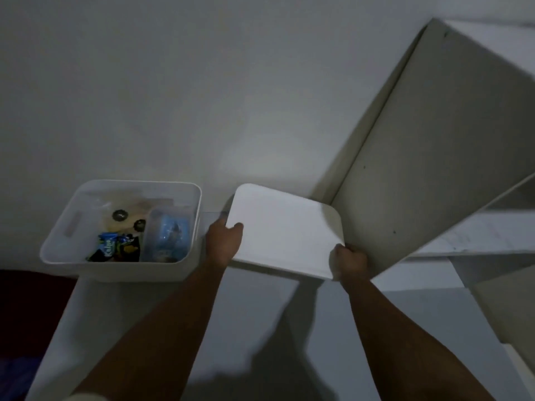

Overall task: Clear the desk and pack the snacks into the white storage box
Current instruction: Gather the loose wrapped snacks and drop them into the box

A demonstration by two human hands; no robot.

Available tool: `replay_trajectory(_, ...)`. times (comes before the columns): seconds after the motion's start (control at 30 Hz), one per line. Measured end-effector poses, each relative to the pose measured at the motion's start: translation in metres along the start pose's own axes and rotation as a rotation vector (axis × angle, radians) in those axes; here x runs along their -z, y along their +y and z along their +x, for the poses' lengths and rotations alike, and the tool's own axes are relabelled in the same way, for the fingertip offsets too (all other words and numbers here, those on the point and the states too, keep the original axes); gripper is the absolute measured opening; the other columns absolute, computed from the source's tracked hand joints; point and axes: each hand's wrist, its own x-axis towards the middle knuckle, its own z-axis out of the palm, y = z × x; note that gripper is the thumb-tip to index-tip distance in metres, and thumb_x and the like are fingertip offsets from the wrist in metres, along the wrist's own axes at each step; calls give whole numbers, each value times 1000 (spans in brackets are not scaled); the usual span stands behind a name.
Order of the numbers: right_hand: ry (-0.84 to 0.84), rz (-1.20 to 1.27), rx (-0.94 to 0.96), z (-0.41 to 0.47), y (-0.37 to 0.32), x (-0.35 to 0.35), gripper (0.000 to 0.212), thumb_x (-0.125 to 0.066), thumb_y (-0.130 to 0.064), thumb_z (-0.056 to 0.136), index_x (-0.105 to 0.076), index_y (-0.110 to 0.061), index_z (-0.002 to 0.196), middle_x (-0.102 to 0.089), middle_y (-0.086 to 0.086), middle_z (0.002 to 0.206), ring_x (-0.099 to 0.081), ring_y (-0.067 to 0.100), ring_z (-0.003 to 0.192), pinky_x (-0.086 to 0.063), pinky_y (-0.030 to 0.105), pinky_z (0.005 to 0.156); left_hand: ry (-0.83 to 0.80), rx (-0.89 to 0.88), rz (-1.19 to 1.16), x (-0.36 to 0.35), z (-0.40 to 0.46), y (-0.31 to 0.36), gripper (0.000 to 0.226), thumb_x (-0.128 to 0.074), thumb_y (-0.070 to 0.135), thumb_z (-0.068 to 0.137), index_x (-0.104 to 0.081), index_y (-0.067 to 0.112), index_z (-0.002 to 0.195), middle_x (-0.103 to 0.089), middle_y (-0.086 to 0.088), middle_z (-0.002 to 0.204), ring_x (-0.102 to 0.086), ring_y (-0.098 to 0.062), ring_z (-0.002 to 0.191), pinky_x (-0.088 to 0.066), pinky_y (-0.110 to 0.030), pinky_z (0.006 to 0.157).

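White plastic, rounded at the corners, the lid point(285, 231) is held tilted above the desk point(179, 314), just right of the open storage box point(121, 230). The left hand point(224, 241) pinches its left edge, thumb on top; the right hand point(348, 261) curls round the near right corner. Snack packets point(115, 250) and a blue container point(169, 235) fill the box. A white shelf unit point(434, 157) stands close behind the lid. Dim light blurs the labels.

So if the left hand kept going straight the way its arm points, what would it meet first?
Probably nothing but the wall: the left hand, gripping the white lid, points up past the storage box. Depth is unclear.
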Motion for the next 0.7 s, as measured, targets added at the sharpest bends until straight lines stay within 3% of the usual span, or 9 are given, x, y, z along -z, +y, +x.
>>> replay_trajectory(0.1,46,65,69,-24,-28,-12,20,-61,-15,89,-70,3,90,-63,7,72,-64,24,75,-43,17,50,12,-31,7,45,8,20,41,-56,32,89,-70,6,118,-72,-14,116,-66,-34,105,-50,-34,84)
replay_trajectory(0.17,44,136,84,-43,-45,-25,25,-65,-17,84,-74,3,95,-67,9,78,-63,23,70,-46,21,51,33,-41,-17,78,9,26,40,-56,31,89,-72,3,113,-72,-17,114,-66,-36,104,-49,-36,84)
replay_trajectory(0.27,-12,170,115,-80,-71,-52,19,-64,-13,90,-73,-3,103,-66,13,86,-60,23,64,-47,22,42,87,-72,-57,128,17,18,38,-56,30,87,-74,5,110,-73,-16,111,-67,-34,104,-47,-32,81)
replay_trajectory(0.37,-99,161,120,-108,-92,-91,24,-61,-13,91,-71,-2,110,-61,7,79,-56,18,59,-46,23,34,166,-87,-97,181,24,1,40,-55,32,86,-74,11,114,-73,-10,113,-65,-33,103,-45,-30,84)
replay_trajectory(0.47,-207,136,98,-140,-106,-140,35,-60,-16,93,-65,1,123,-55,-2,77,-52,11,62,-43,15,34,279,-68,-139,229,30,-25,57,-48,50,75,-70,23,121,-72,-4,118,-63,-33,107,-49,-47,99)
replay_trajectory(0.57,-212,150,116,-172,-112,-189,29,-59,-13,91,-69,0,115,-56,-3,71,-67,23,75,-43,15,33,302,-17,-126,270,43,-63,57,-46,52,74,-67,30,123,-70,-2,118,-62,-34,108,-48,-52,101)
replay_trajectory(0.63,-221,122,159,-189,-111,-218,24,-56,-9,92,-72,-3,108,-63,1,77,-70,31,86,-54,22,40,295,7,-147,292,56,-92,62,-42,55,66,-66,34,119,-70,-3,115,-63,-34,106,-48,-55,101)
replay_trajectory(0.7,-217,147,172,-198,-104,-244,30,-54,-7,90,-73,-5,114,-73,10,98,-69,33,94,-64,43,72,279,32,-154,304,78,-125,59,-41,51,67,-65,33,118,-70,-2,114,-62,-33,105,-48,-55,101)
